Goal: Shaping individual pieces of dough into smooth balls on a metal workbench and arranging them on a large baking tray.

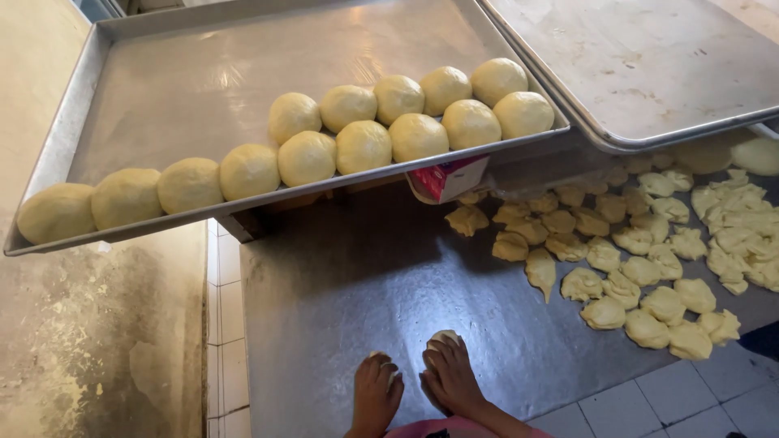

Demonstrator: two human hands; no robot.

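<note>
At the bottom edge of the view, my left hand point(376, 392) and my right hand point(449, 375) press down side by side on the dark metal worktop point(349, 284). Each hand cups a small piece of pale dough; a bit shows under the left fingers point(393, 375) and another at the right fingertips point(444, 336). A big metal tray point(178, 81) hangs over the table's left end and carries several smooth round dough balls point(363, 146) in two rows along its near rim.
Several rough, unshaped dough pieces point(641, 268) lie scattered on the right of the worktop. A second bare metal tray point(649, 65) overlaps at top right. A red and white carton point(449, 178) sits under the tray. White tiles point(690, 405) edge the table.
</note>
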